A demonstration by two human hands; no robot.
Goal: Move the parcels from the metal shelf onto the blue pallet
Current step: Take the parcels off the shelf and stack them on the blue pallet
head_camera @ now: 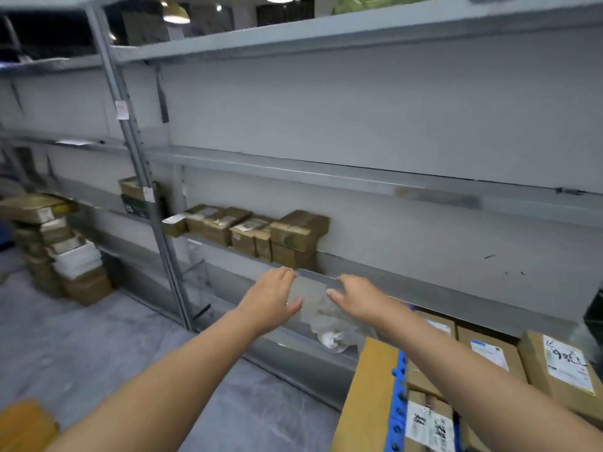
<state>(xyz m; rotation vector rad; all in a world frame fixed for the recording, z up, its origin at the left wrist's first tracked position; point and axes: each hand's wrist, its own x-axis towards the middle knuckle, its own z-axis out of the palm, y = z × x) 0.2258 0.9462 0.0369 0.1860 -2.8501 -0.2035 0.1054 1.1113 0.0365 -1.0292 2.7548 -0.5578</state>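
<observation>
Both my arms stretch out toward the grey metal shelf (408,282). My left hand (272,296) and my right hand (357,300) hover side by side, fingers apart, holding nothing, just in front of the shelf's edge. A row of small brown cardboard parcels (261,233) sits on that shelf, up and to the left of my hands. At the lower right, several cardboard parcels (489,357) lie on the blue pallet (396,402), of which only the edge shows.
A stack of parcels (62,252) stands on the grey floor at the left. A crumpled clear plastic bag (336,327) lies on the lowest shelf below my hands. A yellow object (23,425) sits at the bottom left corner. The upper shelves hold little.
</observation>
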